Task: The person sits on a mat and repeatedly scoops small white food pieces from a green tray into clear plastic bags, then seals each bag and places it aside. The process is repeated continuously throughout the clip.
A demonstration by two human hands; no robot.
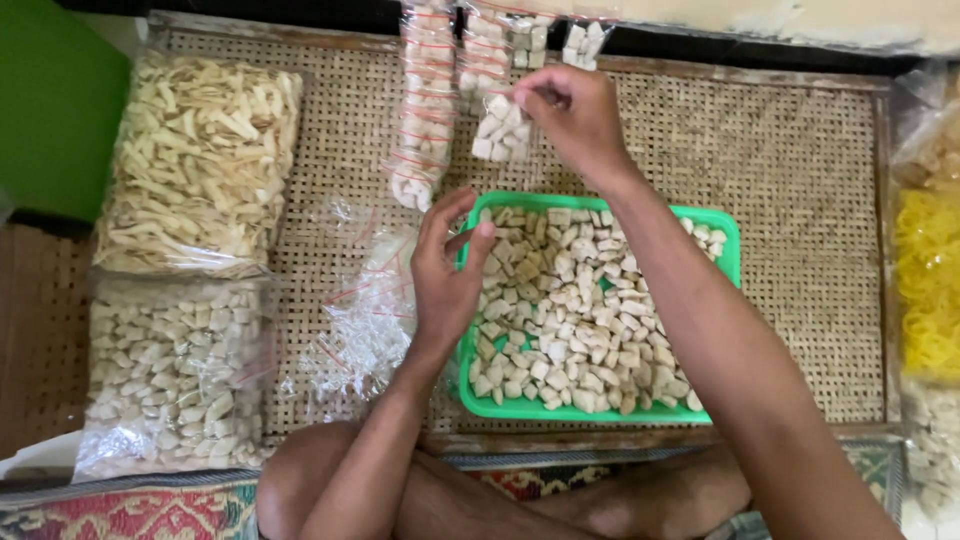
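Green plastic forms the shallow tray (728, 238) at the middle of the woven cane mat (800, 190), and it is heaped with small pale, squarish snack pieces (575, 320). The right hand (575, 115) reaches past the tray's far edge, its grip pinched shut on the top of a small clear packet (497, 128) filled with the same pale pieces; the packet hangs just above the mat, beside a row of filled packets (428, 110) with red ties that lie in columns toward the far rim. The left hand (447, 268) hovers at the tray's left wall, fingers curled and half closed, thumb and fingertips near one another over the rim (whether they hold anything cannot be told). Under and left of that hand lies a loose pile of empty clear bags (365, 320) with red marks. Farther left sit two large clear bags: one of long pale strips (200, 160), and one of chunky pale pieces (175, 365) nearer the person. At the right edge a bag of yellow crisps (930, 285) shows in part. The person's bare knees (310, 480) rest at the near side on a patterned cloth (120, 510).
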